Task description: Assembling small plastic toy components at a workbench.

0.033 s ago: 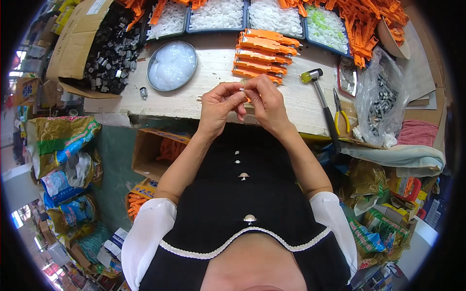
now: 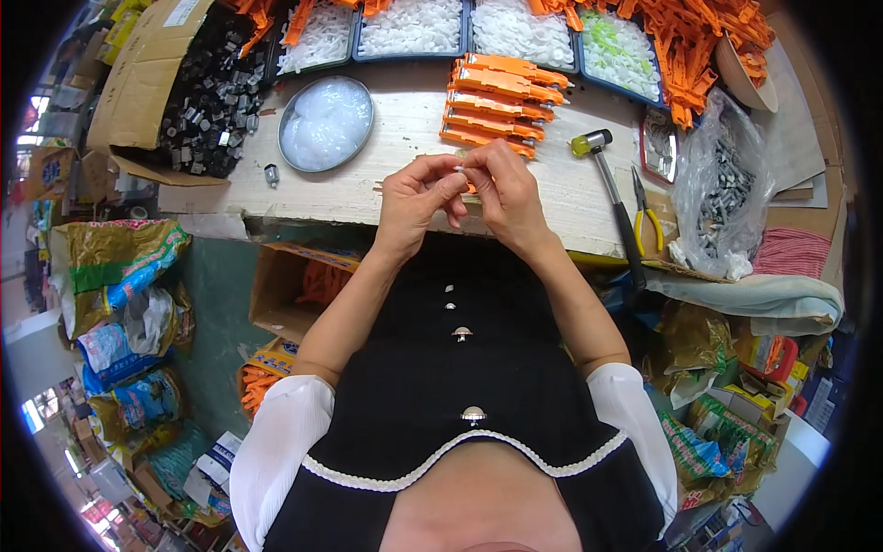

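- White piece point(image 2: 459, 169), tiny, pinched between the meeting fingertips of both hands; too little shows to tell its long axis or which way it points.
- Left hand point(image 2: 414, 198) and right hand point(image 2: 509, 198) grip it by thumb and forefinger, above the bench point(image 2: 405, 120).
- Just beyond, orange housings point(image 2: 501, 97) lie in a row, long axes left-to-right, narrow ends rightward.
- Farther out: round dish point(image 2: 326, 124) leftward, hammer point(image 2: 623, 221) rightward.

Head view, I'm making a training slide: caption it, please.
Left hand and right hand hold a small pale piece near lined-up orange parts on a white bench.
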The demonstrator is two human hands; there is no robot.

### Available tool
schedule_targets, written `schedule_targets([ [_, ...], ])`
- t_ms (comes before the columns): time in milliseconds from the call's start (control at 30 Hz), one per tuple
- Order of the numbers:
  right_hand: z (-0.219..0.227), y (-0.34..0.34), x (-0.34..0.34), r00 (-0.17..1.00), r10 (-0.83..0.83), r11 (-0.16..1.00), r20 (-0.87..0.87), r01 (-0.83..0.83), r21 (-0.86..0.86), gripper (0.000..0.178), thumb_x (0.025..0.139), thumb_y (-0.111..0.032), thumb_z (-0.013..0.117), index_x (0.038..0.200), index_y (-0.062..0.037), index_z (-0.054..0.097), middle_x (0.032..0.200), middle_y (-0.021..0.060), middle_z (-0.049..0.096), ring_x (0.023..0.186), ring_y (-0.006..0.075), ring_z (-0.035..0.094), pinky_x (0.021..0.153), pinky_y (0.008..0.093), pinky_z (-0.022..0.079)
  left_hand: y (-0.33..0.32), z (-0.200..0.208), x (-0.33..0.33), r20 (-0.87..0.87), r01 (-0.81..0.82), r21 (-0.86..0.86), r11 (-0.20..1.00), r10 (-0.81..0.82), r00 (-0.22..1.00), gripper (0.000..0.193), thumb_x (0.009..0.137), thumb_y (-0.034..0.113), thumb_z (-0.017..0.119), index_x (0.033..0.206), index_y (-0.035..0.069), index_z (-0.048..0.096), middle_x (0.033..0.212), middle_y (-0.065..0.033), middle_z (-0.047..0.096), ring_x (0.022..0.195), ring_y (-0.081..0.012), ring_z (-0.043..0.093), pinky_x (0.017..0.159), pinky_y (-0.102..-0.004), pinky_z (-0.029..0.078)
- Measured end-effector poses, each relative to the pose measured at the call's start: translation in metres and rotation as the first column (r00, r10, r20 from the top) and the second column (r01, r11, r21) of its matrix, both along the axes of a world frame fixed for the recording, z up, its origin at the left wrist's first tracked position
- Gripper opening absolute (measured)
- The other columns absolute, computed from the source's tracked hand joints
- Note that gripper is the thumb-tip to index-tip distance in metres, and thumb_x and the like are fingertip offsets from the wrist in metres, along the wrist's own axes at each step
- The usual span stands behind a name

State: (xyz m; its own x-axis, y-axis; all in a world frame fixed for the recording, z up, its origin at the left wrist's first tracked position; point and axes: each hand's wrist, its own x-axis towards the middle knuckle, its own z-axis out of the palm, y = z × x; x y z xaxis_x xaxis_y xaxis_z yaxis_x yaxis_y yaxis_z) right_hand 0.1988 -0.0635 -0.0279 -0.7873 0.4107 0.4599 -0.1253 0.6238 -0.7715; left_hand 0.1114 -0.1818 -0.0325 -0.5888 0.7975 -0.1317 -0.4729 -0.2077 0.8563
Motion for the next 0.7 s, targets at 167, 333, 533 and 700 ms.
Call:
schedule_targets([
  [167, -0.009, 0.006, 0.0, 0.995, -0.066, 0.97, 0.069, 0.048, 0.24, 0.006, 0.078, -0.006, 0.057, 0.082, -0.0058, 0.052, 0.077, 0.0064, 0.05, 0.076, 0.0246, 0.047, 0.072, 0.0347, 0.033, -0.01, 0.002, -0.022, -0.303, -0.144, -0.166, 0.975, 0.089, 0.949, 0.023, 0.081, 0.009, 0.064, 0.103, 0.002, 0.06, 0.075, 0.0014, 0.057, 0.053, -0.0017, 0.046, 0.044, -0.0145, 0.037],
  [333, -0.021, -0.002, -0.006, 0.984, -0.088, 0.917, 0.155, 0.019, 0.399, 0.009, 0.075, -0.006, 0.059, 0.08, -0.0084, 0.052, 0.079, 0.0039, 0.05, 0.081, 0.022, 0.046, 0.076, 0.0368, 0.028, -0.015, -0.012, -0.032, -0.477, -0.161, -0.265, 0.951, 0.016, 0.879, 0.017, 0.079, 0.006, 0.065, 0.095, -0.002, 0.063, 0.073, 0.0022, 0.05, 0.059, -0.0015, 0.045, 0.046, -0.0147, 0.037],
  [533, -0.03, -0.007, -0.019, 0.97, -0.136, 0.825, 0.203, -0.002, 0.565, 0.012, 0.071, -0.006, 0.059, 0.082, -0.0086, 0.053, 0.081, 0.0031, 0.05, 0.082, 0.0219, 0.046, 0.076, 0.0391, 0.029, -0.01, -0.022, -0.036, -0.62, -0.181, -0.346, 0.921, -0.079, 0.781, 0.015, 0.075, 0.002, 0.066, 0.09, 0.001, 0.065, 0.071, -0.0007, 0.05, 0.061, -0.0072, 0.049, 0.053, -0.0218, 0.043],
  [700, -0.027, -0.001, -0.019, 0.98, -0.094, 0.826, 0.173, -0.02, 0.563, 0.013, 0.07, -0.007, 0.059, 0.082, -0.0096, 0.055, 0.082, 0.0025, 0.051, 0.085, 0.0203, 0.047, 0.077, 0.0389, 0.029, -0.002, -0.018, -0.042, -0.747, -0.189, -0.401, 0.896, -0.2, 0.634, 0.017, 0.071, 0.004, 0.068, 0.088, 0.002, 0.065, 0.072, -0.006, 0.053, 0.061, -0.0134, 0.054, 0.057, -0.0261, 0.045],
])
